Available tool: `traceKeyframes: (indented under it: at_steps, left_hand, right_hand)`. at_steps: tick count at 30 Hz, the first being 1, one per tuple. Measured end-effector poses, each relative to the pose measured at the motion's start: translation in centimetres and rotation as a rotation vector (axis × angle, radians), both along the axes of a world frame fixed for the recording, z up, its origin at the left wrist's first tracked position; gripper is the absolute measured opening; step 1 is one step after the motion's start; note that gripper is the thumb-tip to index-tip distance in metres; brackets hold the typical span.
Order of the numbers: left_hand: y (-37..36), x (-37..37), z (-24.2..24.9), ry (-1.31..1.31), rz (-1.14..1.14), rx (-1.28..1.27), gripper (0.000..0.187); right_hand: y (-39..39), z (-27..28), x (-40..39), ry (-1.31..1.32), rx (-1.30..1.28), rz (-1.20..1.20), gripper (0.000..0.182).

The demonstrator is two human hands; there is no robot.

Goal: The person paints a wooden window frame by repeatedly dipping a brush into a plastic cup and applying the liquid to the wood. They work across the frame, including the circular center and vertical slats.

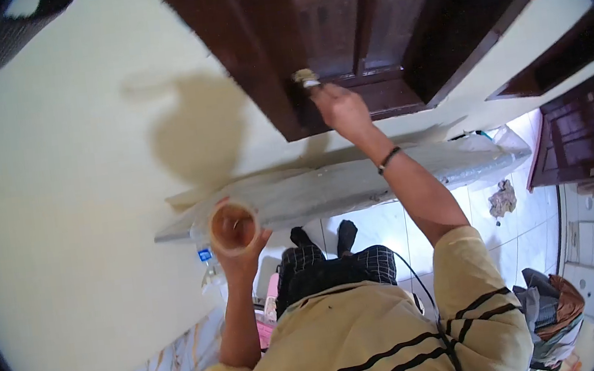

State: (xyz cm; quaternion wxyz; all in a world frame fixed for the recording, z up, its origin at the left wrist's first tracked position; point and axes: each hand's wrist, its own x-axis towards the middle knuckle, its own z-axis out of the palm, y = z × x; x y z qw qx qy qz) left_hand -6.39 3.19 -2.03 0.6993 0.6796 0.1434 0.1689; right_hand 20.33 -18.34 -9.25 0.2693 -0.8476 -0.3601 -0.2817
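Note:
My right hand (344, 110) is closed around a paintbrush (305, 77), whose pale bristles are at the lower left corner of a dark brown wooden window frame (288, 106). The frame's surface looks glossy, with glass panes between its bars. Lower and to the left, my left hand (245, 261) holds up a round plastic cup (233, 227), its fingers wrapped around the side. Brownish liquid shows inside the cup. A dark bracelet circles my right wrist.
Below the window, a long plastic-covered bundle (312, 189) runs along the pale wall (44, 214). A crumpled rag (502, 199) lies on the white tiles. Piled clothes (556, 302) are at right, near a dark door (573, 132). A black cable (422, 285) hangs by my right side.

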Motion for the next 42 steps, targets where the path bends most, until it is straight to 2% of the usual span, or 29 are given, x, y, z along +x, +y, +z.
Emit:
traceKeyframes:
  at_steps: [2,4,6,8,10,12,13,14,16,19,22,32,42]
  left_hand:
    - [-0.8,1.3,-0.8,0.004,0.021,0.033,0.088]
    - [-1.5,2.5,-0.7,-0.022,-0.029,0.144,0.088]
    - [-1.9,3.6,-0.6,-0.064,-0.075,0.291,0.088]
    - [-2.3,4.6,-0.5,-0.119,-0.115,0.477,0.088]
    - [-2.3,5.7,-1.3,-0.187,-0.155,0.47,0.087]
    - [-2.5,6.6,-1.5,-0.211,-0.228,0.342,0.084]
    - [-2.2,6.6,-0.9,-0.168,-0.281,0.296,0.079]
    - [-2.2,7.2,-0.9,-0.244,-0.286,0.285,0.078]
    - [-1.9,7.5,-1.3,-0.369,-0.288,0.26,0.076]
    - [-1.2,7.8,-2.4,-0.419,-0.343,0.195,0.078]
    - [-0.7,7.8,-2.4,-0.482,-0.353,0.192,0.076]
    - [1.9,8.6,-2.5,-0.586,-0.425,0.193,0.063]
    - [4.2,9.2,-2.7,-0.588,-0.51,0.188,0.06]
  right_hand:
    - [-1.4,3.9,-2.8,0.012,0.173,0.0,0.025]
    - [-2.5,10.0,-7.3,0.308,0.564,-0.151,0.016]
    - [-4.2,16.3,-11.9,0.701,0.931,-0.079,0.015]
    - [-6.0,20.5,-15.4,0.791,0.894,-0.02,0.012]
    - [-6.1,23.1,-17.6,0.848,0.802,0.094,0.011]
    - [-5.4,24.2,-19.0,0.774,0.59,0.107,0.013]
    - [-4.9,24.5,-19.4,0.74,0.476,0.114,0.013]
    - [-4.1,24.5,-19.7,0.675,0.43,0.119,0.017]
    - [-2.4,24.4,-20.2,0.656,0.375,0.108,0.015]
    - [-0.3,24.1,-20.6,0.578,0.315,0.074,0.012]
    - [1.4,23.2,-20.8,0.649,0.251,0.025,0.013]
    - [6.5,19.9,-21.9,0.647,0.337,-0.127,0.012]
    - [9.1,19.1,-22.1,0.679,0.36,-0.214,0.016]
